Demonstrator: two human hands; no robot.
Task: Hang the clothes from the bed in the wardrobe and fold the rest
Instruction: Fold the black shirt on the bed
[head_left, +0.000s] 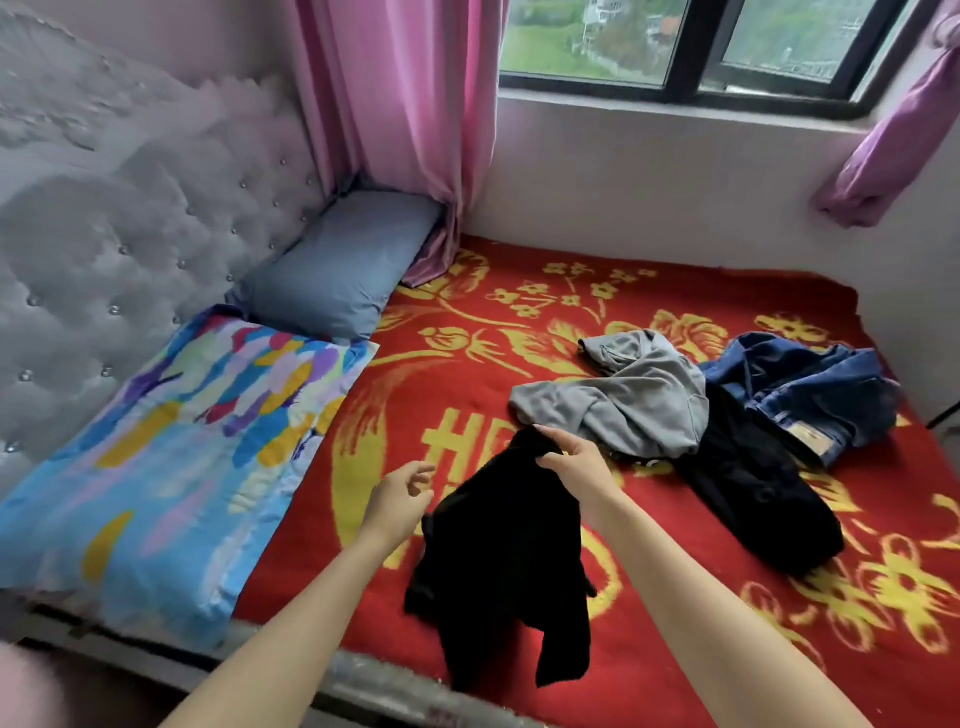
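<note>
A black garment (506, 561) hangs above the red and yellow blanket (519, 322) on the bed, and my right hand (574, 460) grips its top edge. My left hand (402, 493) hovers just left of the garment with loosely curled fingers and holds nothing. Further right on the blanket lie a crumpled grey hoodie (631, 397), a dark blue denim piece (800, 387) and another black garment (753, 493), partly under the hoodie and the denim.
A grey-blue pillow (340, 262) and a colourful folded quilt (171, 447) lie at the bed's head, by the tufted grey headboard (104, 249). Pink curtains (400, 114) hang beside the window (701, 47). The bed's front edge (363, 680) runs below my arms.
</note>
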